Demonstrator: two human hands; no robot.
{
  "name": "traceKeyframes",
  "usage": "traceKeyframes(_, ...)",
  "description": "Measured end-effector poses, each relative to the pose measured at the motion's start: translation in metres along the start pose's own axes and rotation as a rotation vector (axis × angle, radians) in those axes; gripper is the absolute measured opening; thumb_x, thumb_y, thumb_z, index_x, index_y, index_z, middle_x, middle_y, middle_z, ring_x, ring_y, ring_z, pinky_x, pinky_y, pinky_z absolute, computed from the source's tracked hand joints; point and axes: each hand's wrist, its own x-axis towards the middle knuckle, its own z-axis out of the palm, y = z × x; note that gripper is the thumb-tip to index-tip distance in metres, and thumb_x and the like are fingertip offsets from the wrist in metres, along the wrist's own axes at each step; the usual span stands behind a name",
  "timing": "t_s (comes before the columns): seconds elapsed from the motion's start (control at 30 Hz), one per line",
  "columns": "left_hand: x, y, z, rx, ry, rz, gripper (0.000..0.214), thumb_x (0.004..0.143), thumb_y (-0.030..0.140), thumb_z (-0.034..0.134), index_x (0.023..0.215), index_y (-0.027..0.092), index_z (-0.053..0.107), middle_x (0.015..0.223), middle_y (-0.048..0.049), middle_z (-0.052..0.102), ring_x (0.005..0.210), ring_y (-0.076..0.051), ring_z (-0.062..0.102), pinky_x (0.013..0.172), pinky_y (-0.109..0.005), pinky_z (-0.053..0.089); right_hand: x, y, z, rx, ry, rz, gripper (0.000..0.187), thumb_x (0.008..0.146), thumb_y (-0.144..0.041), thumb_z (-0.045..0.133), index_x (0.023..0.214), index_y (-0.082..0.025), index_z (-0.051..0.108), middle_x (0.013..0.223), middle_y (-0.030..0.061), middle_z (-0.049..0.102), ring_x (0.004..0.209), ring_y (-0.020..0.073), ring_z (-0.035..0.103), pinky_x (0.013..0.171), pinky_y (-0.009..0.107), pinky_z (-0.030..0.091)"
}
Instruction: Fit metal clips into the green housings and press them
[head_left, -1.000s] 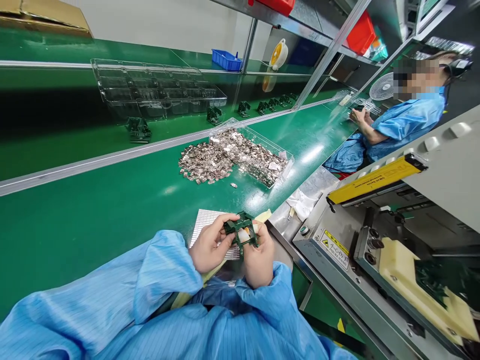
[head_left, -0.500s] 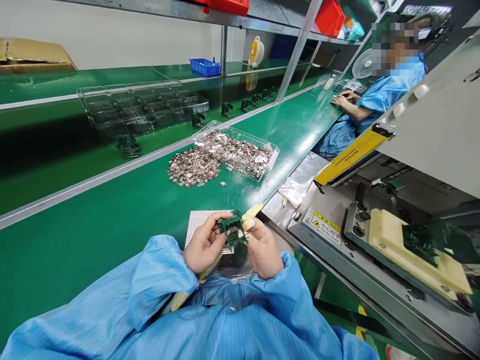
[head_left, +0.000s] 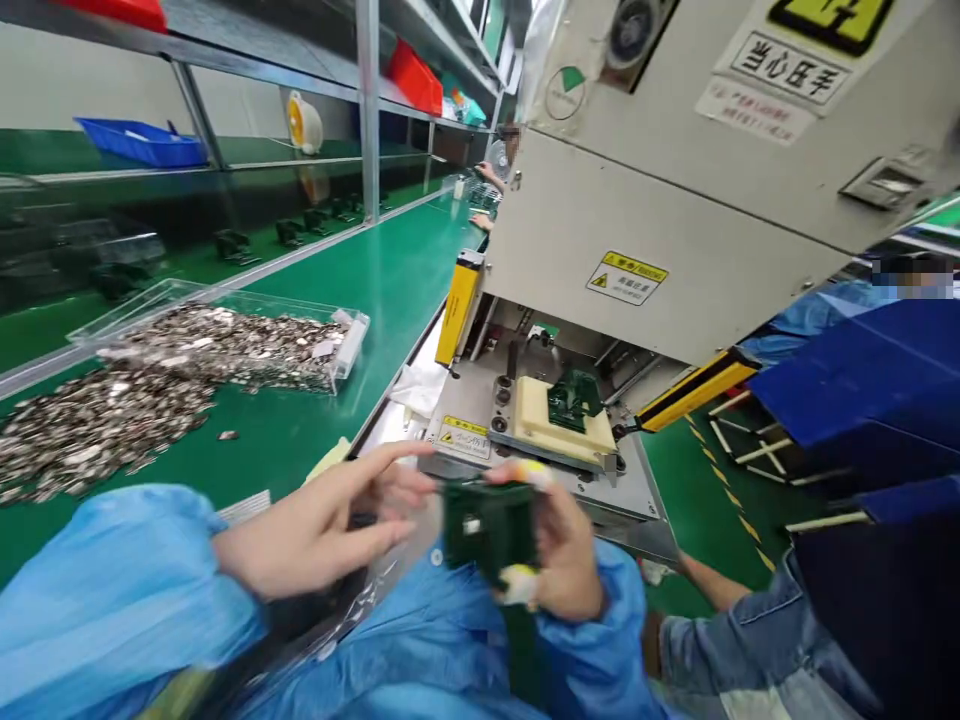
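Observation:
My right hand (head_left: 562,550) grips a dark green plastic part (head_left: 487,525) by its right side, thumb below and fingers on top. White and yellow coverings show on two of its fingertips. A small shiny spot is visible on the part's face, though motion blurs the detail. To the left of the part is my left hand (head_left: 330,520), its fingers spread and apart from it, holding nothing. Beyond the hands, a similar green part (head_left: 574,400) sits on the cream-coloured fixture (head_left: 529,410) of the press machine (head_left: 600,220).
Left, small metal pieces (head_left: 97,430) are heaped beside a clear tray (head_left: 349,350) full of them. Yellow bars (head_left: 459,310) flank the press opening. Green parts (head_left: 232,245) line the back strip. A co-worker's hand (head_left: 482,220) shows far along the bench; another person's leg is lower right.
My view has swung right toward the press. My left hand has let go of the green part, which my right hand now holds alone.

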Motion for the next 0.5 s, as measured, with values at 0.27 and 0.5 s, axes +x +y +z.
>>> traceKeyframes(0.27,0.193,0.043,0.058,0.318,0.131,0.242,0.080,0.069,0.036,0.078,0.138,0.010,0.045,0.140,-0.0215,0.053,0.132,-0.035,0.048,0.112,-0.048,0.038,-0.011,-0.005,-0.132,-0.342,0.888,-0.104,0.067,0.072,-0.033,0.079,0.131,-0.022,0.050,0.123,0.0108,0.062,0.112,0.0265,0.060,0.099,0.049,0.046)
traceKeyframes(0.5,0.193,0.044,0.036,-0.013,0.244,0.147,0.071,0.068,0.032,0.079,0.130,0.009,0.052,0.109,-0.0142,0.068,0.100,-0.024,0.066,0.095,-0.041,0.053,0.048,0.002,-0.152,-0.447,0.461,0.031,0.072,0.069,-0.037,0.081,0.131,-0.022,0.049,0.120,0.0107,0.066,0.111,0.0273,0.063,0.101,0.045,0.047)
